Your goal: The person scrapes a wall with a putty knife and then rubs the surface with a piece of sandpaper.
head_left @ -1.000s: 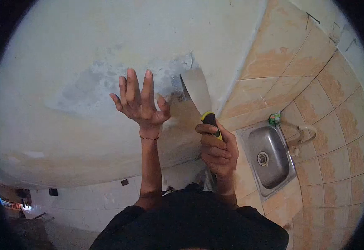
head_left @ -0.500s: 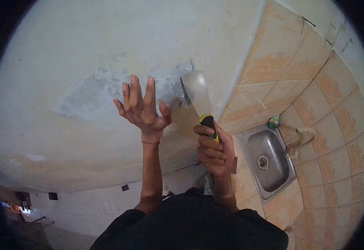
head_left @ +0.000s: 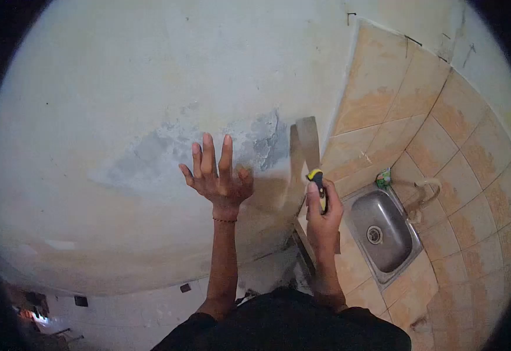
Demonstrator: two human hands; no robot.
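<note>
My left hand (head_left: 219,181) is spread open at the wall (head_left: 121,76), fingers pointing up over the lower part of a rough grey patch (head_left: 144,152) where the paint has come off. A cord bracelet circles that wrist. My right hand (head_left: 324,219) is wrapped round the yellow-and-black handle of a putty knife (head_left: 306,140). Its wide metal blade points up, to the right of the patch and close to the edge of the tiling. Cracked, flaking paint shows at the patch's right end, between my left hand and the blade.
A steel sink (head_left: 384,234) is set in a tiled counter (head_left: 352,272) at the right, with a beige tap (head_left: 425,196) and a small green packet (head_left: 383,177) beside it. Orange-and-cream tiles (head_left: 460,169) cover the right-hand wall. White floor (head_left: 132,310) shows at the lower left.
The putty knife has moved right, off the patch's right end, and its blade has turned more upright. My left hand stays spread at the wall; the whole view has shifted slightly.
</note>
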